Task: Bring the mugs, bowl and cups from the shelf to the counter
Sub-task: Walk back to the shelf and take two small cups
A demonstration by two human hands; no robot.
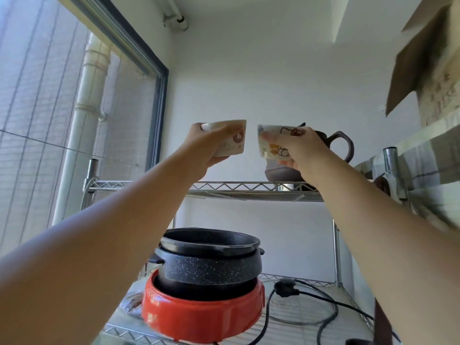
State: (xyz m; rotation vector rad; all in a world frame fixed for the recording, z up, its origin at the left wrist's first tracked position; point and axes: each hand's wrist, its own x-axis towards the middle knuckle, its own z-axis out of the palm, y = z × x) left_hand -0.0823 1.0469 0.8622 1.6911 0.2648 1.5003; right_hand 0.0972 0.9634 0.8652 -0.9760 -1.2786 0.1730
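Above the top wire shelf [249,186], both hands are raised, each wrapped around one patterned cup. Left hand [206,145] grips the cream cup [234,138]; right hand [302,150] grips the white cartoon-print cup [271,139]. Cup interiors not visible. Behind the right hand, a brown mug [334,145] sits on the shelf. Lower tier: black pot [211,257] nested in red cooker base [201,317].

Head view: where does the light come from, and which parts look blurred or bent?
Head view: daylight enters through the window at left, lighting the white wall; the cardboard box and checked cloth at right are smeared; both cups look soft; wide-angle distortion bends the window frame and stretches the forearms.
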